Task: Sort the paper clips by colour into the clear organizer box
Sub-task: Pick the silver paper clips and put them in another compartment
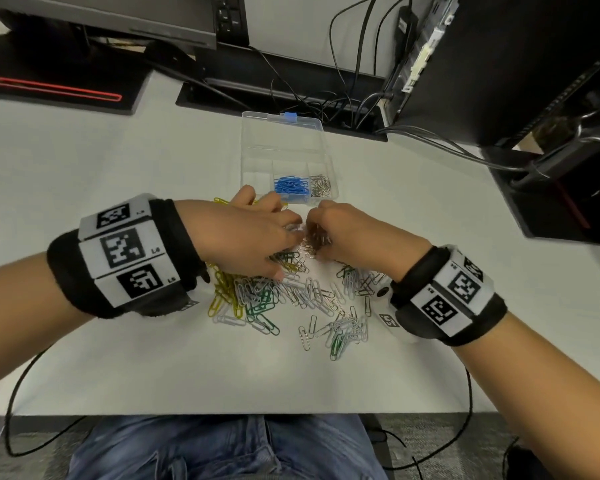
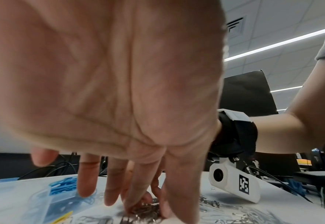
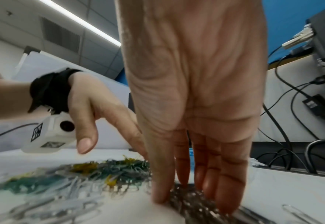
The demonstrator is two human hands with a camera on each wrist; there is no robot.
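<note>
Organizer box (image 1: 257,147) holds only blue clips (image 1: 291,186) and silver clips (image 1: 321,184); beside it my left hand (image 1: 253,233) and right hand (image 1: 354,233), fingers straight, rake the mixed pile (image 1: 267,299).

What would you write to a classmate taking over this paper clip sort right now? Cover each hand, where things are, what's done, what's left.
Left hand: fingers straight, touching the loose silver clips at the pile's far edge.
Right hand: fingers and thumb flank that same bunch; grip unclear.
Organizer box: just beyond the hands.
Done: blue clips and sorted silver clips in adjoining compartments.
Left: yellow, green and white clips, plus that silver bunch, loose on the table.
</note>
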